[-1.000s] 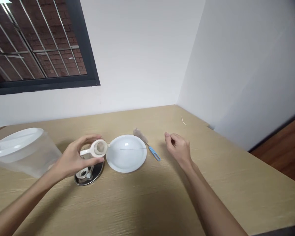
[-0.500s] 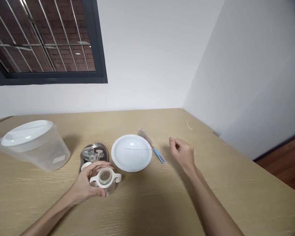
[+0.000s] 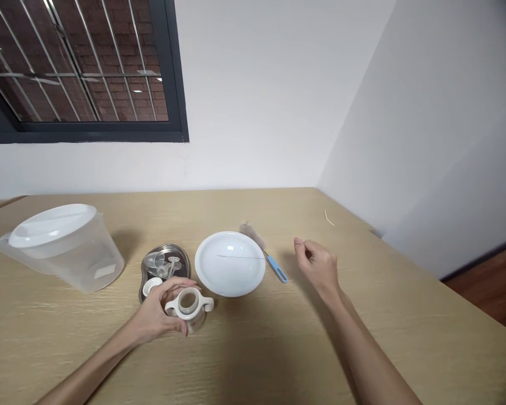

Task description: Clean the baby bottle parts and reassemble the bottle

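Note:
My left hand [image 3: 158, 315] is wrapped round an open baby bottle [image 3: 197, 323] with a white two-handled collar, its round mouth facing up toward me. Just behind that hand lies a kidney-shaped metal tray [image 3: 155, 250], holding a white ring cap [image 3: 152, 286] and several clear and white small parts. To the right of the bottle, a white bowl [image 3: 227, 275] has a thin wire-like line across it. My right hand [image 3: 318, 267] hovers over the table, fingers curled into a pinch; whether anything is in them is hidden. Closest to it is a bottle brush [image 3: 277, 269] with a blue handle.
A translucent lidded pitcher [image 3: 80, 259] stands at the left of the wooden table [image 3: 253, 360]. A small pale curved strip [image 3: 329, 217] lies at the back right. Behind the table are a white wall [image 3: 253, 112] and a barred window [image 3: 93, 67].
The view has shifted slightly, so everything sits a little further right. My left hand has turned the bottle slightly, showing more of its side. The right hand stays closed in much the same pose.

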`<move>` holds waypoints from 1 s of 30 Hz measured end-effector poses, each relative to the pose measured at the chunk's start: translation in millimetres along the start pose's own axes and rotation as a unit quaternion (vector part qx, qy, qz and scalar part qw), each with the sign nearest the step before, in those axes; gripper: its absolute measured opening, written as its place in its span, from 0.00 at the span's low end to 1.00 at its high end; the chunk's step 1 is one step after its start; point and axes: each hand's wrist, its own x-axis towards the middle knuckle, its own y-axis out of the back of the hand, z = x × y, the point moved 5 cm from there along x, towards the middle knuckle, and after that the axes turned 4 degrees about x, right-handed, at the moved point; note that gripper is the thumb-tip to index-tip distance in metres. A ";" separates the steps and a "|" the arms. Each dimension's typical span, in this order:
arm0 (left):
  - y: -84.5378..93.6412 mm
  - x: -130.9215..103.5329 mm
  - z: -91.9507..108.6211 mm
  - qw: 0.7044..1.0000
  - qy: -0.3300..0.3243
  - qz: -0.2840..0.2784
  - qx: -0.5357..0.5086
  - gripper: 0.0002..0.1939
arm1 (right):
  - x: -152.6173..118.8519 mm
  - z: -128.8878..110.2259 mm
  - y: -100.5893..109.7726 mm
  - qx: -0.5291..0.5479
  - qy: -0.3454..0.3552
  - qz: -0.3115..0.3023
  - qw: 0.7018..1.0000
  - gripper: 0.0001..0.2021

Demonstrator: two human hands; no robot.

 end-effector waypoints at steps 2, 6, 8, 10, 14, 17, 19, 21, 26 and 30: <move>-0.5 0.7 -2.9 1.000 0.006 -0.012 -0.010 0.42 | -0.3 -0.1 -0.7 -0.003 0.001 -0.002 1.000 0.24; -0.4 -0.1 -6.9 1.000 0.013 -0.021 -0.018 0.42 | -1.8 -1.5 -1.7 -0.008 0.000 -0.004 1.000 0.25; -0.7 -2.6 -6.1 0.999 0.009 -0.030 -0.010 0.42 | -2.6 -2.3 -2.3 -0.008 0.000 -0.005 1.000 0.25; 0.7 -6.2 -3.1 0.999 -0.013 -0.036 0.008 0.45 | -3.0 -2.6 -3.2 -0.008 0.000 -0.007 1.000 0.25; 15.1 -13.4 6.2 0.993 -0.092 -0.001 0.075 0.51 | -3.0 -1.1 -5.7 -0.009 0.002 -0.016 1.000 0.25; 35.9 -19.8 21.7 0.967 -0.196 0.091 0.134 0.27 | -3.2 1.0 -7.2 -0.012 -0.004 -0.021 1.000 0.25; 51.8 -26.9 37.6 0.926 -0.280 0.187 0.172 0.12 | -3.4 1.7 -7.7 -0.012 -0.009 -0.023 1.000 0.25; 66.1 -33.5 53.1 0.883 -0.336 0.268 0.190 0.12 | -3.6 1.8 -8.0 -0.010 -0.014 -0.026 0.999 0.25; 93.1 -38.3 85.0 0.828 -0.393 0.328 0.228 0.16 | -3.9 3.6 -9.1 0.003 -0.036 -0.039 0.999 0.23; 106.7 -39.5 91.8 0.775 -0.425 0.350 0.310 0.22 | -4.7 9.2 -10.5 0.017 -0.063 -0.033 0.997 0.15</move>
